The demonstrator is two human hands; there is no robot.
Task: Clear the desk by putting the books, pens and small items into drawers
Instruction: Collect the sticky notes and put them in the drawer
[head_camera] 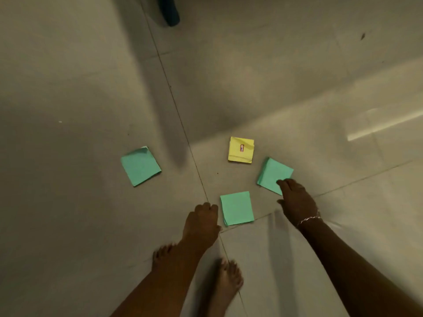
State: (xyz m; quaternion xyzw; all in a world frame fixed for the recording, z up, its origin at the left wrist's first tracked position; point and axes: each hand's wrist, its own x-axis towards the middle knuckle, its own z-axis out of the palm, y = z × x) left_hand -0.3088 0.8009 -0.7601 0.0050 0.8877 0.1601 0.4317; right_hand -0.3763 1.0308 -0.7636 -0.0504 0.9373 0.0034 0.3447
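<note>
Green right pad (272, 173) under right hand's (297, 200) straight fingers, left hand (202, 221) curled and empty beside near pad (237, 208), yellow pad (241, 149), left pad (140, 166) apart, tiled floor (91, 88), bare feet (229, 277).

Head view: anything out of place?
Yes. Sticky-note pads lie scattered askew on the tiled floor, odd for stationery: left green pad, middle green pad, yellow pad, and the right green pad, which the right hand touches.
</note>
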